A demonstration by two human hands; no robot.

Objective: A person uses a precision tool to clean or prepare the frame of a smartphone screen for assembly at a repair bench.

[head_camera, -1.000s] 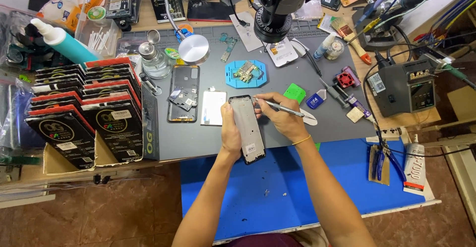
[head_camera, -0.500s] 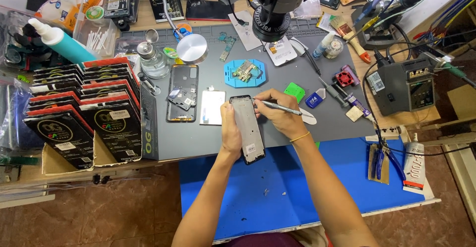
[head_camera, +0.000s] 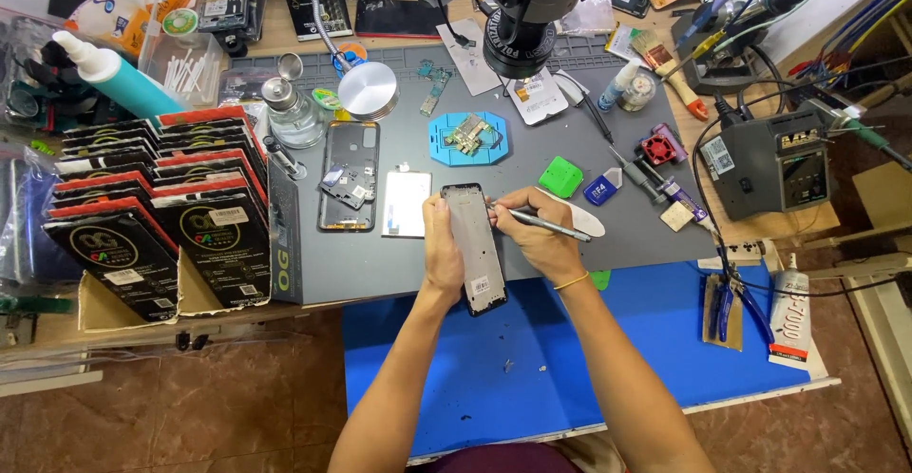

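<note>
My left hand grips the left edge of a black phone frame that lies lengthwise over the front edge of the grey work mat. My right hand holds a slim metal tool like a pen, its tip touching the frame's upper right edge. A white flat battery and a second opened phone shell lie just left of the frame. A blue holder with a circuit board sits behind it.
A fan of black and red boxes stands at the left. A microscope head hangs over the mat's back. A green block, small bottles, a soldering station, pliers and a glue tube fill the right. A blue mat lies in front.
</note>
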